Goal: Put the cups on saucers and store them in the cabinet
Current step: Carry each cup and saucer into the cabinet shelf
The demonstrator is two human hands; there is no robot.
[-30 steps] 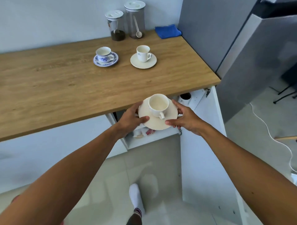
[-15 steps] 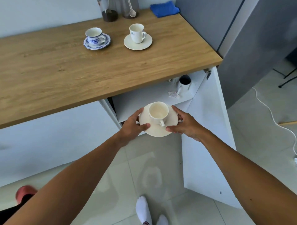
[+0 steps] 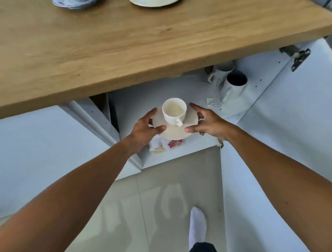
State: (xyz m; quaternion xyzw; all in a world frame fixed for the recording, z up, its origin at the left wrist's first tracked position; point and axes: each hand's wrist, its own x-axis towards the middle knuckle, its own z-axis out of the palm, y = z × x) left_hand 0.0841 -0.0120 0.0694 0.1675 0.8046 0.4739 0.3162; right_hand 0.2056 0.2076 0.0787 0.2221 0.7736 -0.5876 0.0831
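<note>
Step in hand: storing one cup-and-saucer set; the set is at the mouth of the open cabinet [image 3: 260, 59], under the wooden countertop [image 3: 125, 45].

Cup: a white teacup [image 3: 174, 111] stands upright on the saucer, handle turned toward the wearer, empty as far as can be seen.

Saucer: a cream saucer [image 3: 175, 132] carries the cup; it appears to be above the upper shelf [image 3: 143, 100], though whether it touches the shelf cannot be told.

Left hand: the left hand [image 3: 143, 128] holds the saucer's left rim, thumb on top and the other digits hidden beneath.

Right hand: the right hand [image 3: 208, 122] holds the right rim, thumb on the near edge, index finger along the far side.

Shelf contents: two white mugs [image 3: 231, 84] stand at the right back, well apart from the saucer; a small paper label [image 3: 214, 104] lies beside them.

Lower shelf: crumpled wrappers [image 3: 165, 144] lie below the saucer's near edge.

Remaining sets: two more saucers, one blue-patterned [image 3: 73, 2] and one plain white [image 3: 154, 1], show at the countertop's far edge; their cups are out of frame.

Next move: probably to lower the saucer level onto the bare shelf, left of the mugs, then slide both hands out sideways without tipping the cup.

Risk: a tilt would probably let the cup slide on the smooth saucer.
</note>
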